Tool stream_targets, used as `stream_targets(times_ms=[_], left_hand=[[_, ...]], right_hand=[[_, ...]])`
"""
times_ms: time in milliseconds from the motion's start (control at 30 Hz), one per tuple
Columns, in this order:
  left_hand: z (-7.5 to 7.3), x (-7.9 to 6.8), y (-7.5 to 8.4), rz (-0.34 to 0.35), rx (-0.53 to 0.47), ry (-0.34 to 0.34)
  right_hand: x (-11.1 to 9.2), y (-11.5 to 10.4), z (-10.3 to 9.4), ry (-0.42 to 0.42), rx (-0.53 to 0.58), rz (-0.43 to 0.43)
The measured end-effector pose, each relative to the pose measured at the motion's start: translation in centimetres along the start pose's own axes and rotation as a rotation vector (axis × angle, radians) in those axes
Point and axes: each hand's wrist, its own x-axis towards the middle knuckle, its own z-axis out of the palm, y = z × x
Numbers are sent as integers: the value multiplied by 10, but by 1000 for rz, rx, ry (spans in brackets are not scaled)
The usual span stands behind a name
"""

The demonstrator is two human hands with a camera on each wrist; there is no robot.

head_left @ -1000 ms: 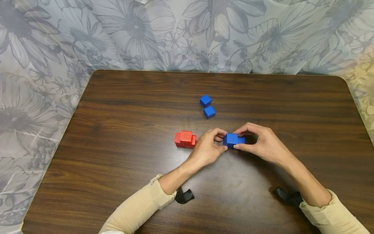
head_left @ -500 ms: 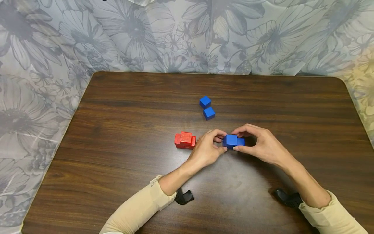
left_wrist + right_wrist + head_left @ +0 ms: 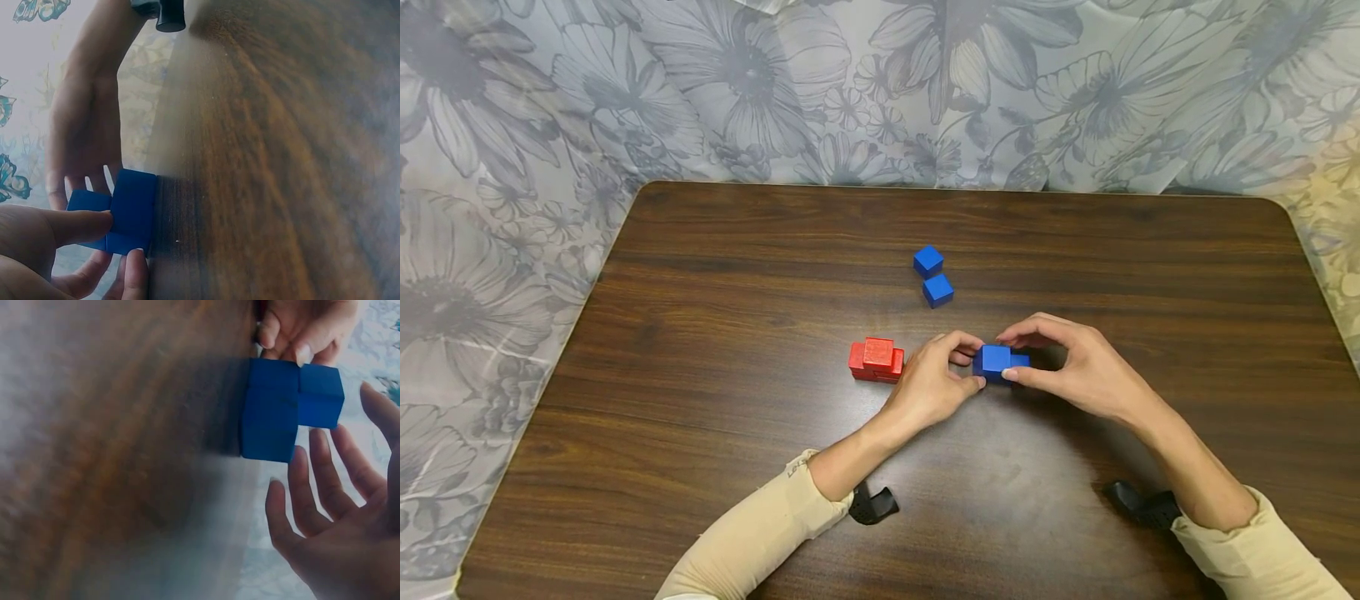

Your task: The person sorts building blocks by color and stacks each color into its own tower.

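Observation:
A small pile of blue blocks stands on the table, with a blue cube (image 3: 996, 358) on top of lower blue blocks (image 3: 269, 425). The left hand (image 3: 931, 379) holds the pile's left end between thumb and fingers. Around the right end hovers the right hand (image 3: 1075, 371), its thumb and fingers spread to either side of the top cube. The right wrist view shows the fingers of that hand (image 3: 331, 506) loosely bent, with no clear grip on the blocks. Just left of the left hand sits a similar pile of red blocks (image 3: 877, 360).
Two loose blue cubes (image 3: 932, 275) lie farther back on the brown wooden table (image 3: 715, 350). A flowered grey cloth (image 3: 752, 83) hangs behind the table. Each wrist carries a black device (image 3: 874, 505).
The right hand's fingers and thumb have opened slightly away from the top blue cube. The left hand and all the blocks keep their places.

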Motion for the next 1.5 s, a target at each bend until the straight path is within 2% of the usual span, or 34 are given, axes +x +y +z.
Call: stream_targets(times_ms=[800, 1167, 1500], left_hand=[[0, 0, -1, 10, 4, 11], [-1, -1, 1, -6, 6, 7], [1, 0, -1, 4, 8, 12]], right_hand=[[19, -12, -21, 37, -21, 40], [35, 0, -27, 61, 28, 20], [51, 4, -28, 28, 50, 24]])
